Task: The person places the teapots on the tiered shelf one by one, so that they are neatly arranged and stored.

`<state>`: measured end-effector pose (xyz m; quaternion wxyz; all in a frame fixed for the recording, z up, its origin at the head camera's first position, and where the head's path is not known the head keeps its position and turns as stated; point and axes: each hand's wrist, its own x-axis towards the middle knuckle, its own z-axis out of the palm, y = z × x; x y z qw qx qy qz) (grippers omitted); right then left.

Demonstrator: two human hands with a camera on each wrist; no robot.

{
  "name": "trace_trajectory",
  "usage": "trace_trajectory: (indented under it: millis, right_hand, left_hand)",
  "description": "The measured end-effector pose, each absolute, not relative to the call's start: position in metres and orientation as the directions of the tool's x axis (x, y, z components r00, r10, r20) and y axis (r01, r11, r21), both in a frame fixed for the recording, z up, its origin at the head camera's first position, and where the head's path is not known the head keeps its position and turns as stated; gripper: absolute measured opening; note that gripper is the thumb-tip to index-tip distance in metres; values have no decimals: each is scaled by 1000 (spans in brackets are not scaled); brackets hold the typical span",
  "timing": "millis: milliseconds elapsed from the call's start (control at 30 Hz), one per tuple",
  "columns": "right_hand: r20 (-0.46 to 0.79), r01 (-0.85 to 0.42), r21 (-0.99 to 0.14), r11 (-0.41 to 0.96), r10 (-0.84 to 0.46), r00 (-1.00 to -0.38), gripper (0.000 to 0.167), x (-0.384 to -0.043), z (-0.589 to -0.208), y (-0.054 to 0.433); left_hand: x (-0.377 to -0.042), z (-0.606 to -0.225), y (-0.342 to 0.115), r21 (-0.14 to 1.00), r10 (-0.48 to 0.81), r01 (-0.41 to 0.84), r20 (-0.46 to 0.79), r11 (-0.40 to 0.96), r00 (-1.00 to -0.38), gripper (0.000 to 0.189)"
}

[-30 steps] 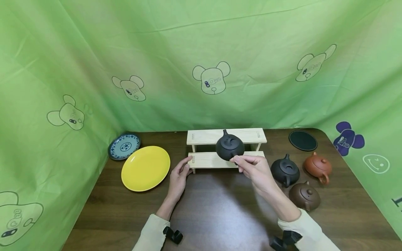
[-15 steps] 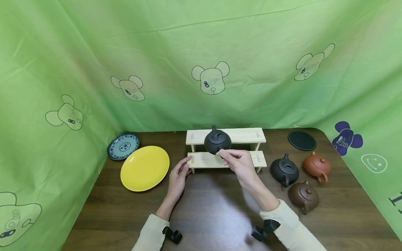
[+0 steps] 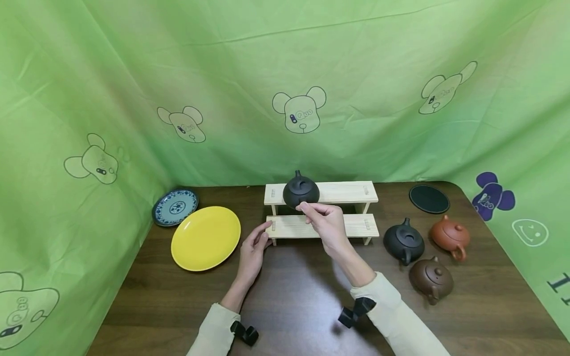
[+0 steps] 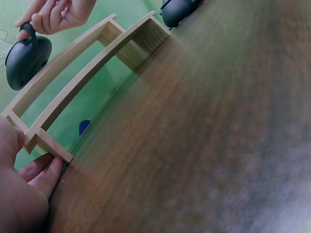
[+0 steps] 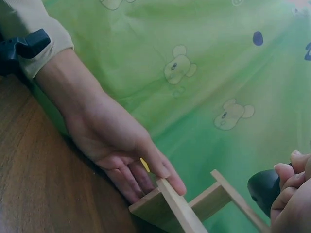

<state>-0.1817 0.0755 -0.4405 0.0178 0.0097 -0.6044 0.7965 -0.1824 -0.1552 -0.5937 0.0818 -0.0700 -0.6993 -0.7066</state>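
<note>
My right hand (image 3: 326,225) pinches the handle of a black teapot (image 3: 301,191) between thumb and fingers. The teapot is upright with its spout toward the back, at the left part of the upper tier of a two-step wooden stand (image 3: 322,226). In the left wrist view the black teapot (image 4: 28,60) overlaps the upper board. At the stand's left end, my left hand (image 3: 252,252) grips the lower step. The right wrist view shows its thumb and fingers about the end of that wooden stand (image 5: 177,206).
Right of the stand are another black teapot (image 3: 403,241), a reddish-brown teapot (image 3: 450,234) and a dark brown teapot (image 3: 431,278). A dark oval coaster (image 3: 429,199) lies behind them. On the left are a yellow plate (image 3: 206,239) and a blue patterned plate (image 3: 176,207). Green cloth (image 3: 231,59) hangs behind.
My right hand has carried the black teapot leftward and back, from in front of the stand's middle to the left part of its upper tier. The left hand has stayed on the stand.
</note>
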Motion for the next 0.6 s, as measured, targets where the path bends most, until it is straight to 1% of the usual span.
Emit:
trace_trajectory:
  millis: [167, 267, 467, 533, 600]
  right_hand:
    - [38, -49, -967, -251, 49, -998, 25, -187, -446, 67]
    - [51, -66, -970, -234, 71, -996, 25, -190, -448, 62]
    - [83, -104, -977, -188, 112, -990, 24, -197, -452, 54]
    - [89, -109, -978, -177, 118, -989, 24, -199, -452, 51]
    - [89, -109, -978, -176, 120, -989, 25, -200, -451, 49]
  left_hand:
    - [-185, -599, -157, 987, -18, 160, 160, -24, -987, 34]
    - [-185, -599, -157, 986, -20, 164, 164, -14, -986, 34]
    - [-182, -591, -153, 981, -30, 195, 195, 6, -980, 33]
    - [-174, -577, -153, 969, -21, 245, 245, -7, -969, 33]
    - [-173, -576, -152, 965, -24, 262, 262, -11, -965, 33]
